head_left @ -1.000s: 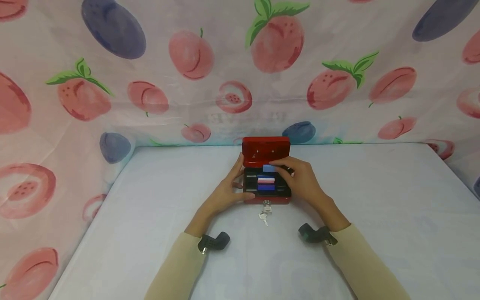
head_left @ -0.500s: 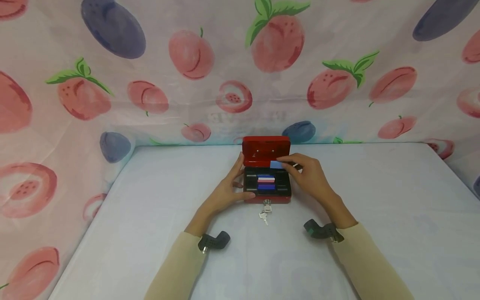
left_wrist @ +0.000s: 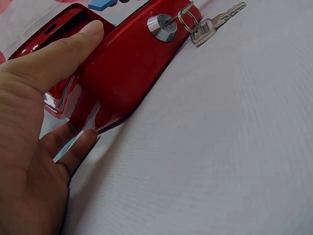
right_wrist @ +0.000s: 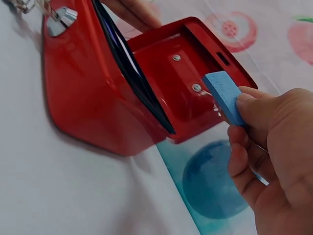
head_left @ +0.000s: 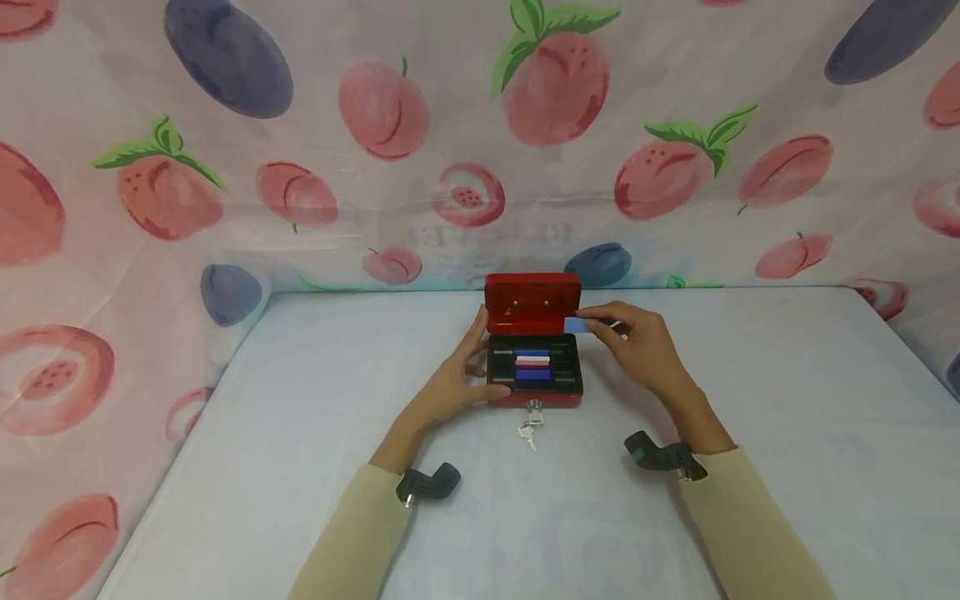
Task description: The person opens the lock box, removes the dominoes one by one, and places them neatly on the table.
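A small red cash box (head_left: 535,400) stands on the white table with its lid (head_left: 532,304) raised. My left hand (head_left: 447,385) grips the left end of the box, thumb over the front rim and fingers along the side. In its black tray (head_left: 501,367) lie several small blue, white and pink blocks (head_left: 532,364). Just right of the lid, my right hand (head_left: 637,342) pinches a light blue eraser (right_wrist: 225,95) between thumb and fingers, held in the air. A key ring with a loose key (left_wrist: 208,32) hangs from the front lock (left_wrist: 162,27).
White cloth covers the table (head_left: 300,433), which ends at a fruit-print curtain (head_left: 465,108) behind the box. Dark camera mounts (head_left: 429,482) are strapped to both wrists.
My right hand has carried the eraser up and to the right, away from above the tray. The left hand and the box have stayed in place.
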